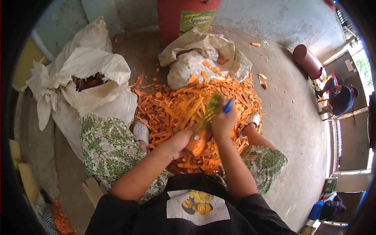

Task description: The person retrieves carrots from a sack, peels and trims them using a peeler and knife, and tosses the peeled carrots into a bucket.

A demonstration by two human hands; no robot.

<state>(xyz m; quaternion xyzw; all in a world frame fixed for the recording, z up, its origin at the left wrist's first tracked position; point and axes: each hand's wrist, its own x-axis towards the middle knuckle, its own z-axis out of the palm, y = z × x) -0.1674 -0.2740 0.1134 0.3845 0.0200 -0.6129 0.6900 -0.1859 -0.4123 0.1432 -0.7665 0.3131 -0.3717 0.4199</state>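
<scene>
My left hand (180,143) is closed round a large orange carrot (199,143) above the heap of peelings. My right hand (224,122) grips a tool with a blue handle (228,105), just right of the carrot. A blurred green thing (211,109), perhaps leafy or part of the tool, shows between the hands. Under both hands lies a wide pile of orange strips and slices (168,111), between my feet.
An open white sack (96,64) stands at the left, and a crumpled sack (192,64) lies behind the pile. Beyond are a red drum (168,23) and a maroon cylinder (307,61). Two people (341,100) (332,207) are at the far right.
</scene>
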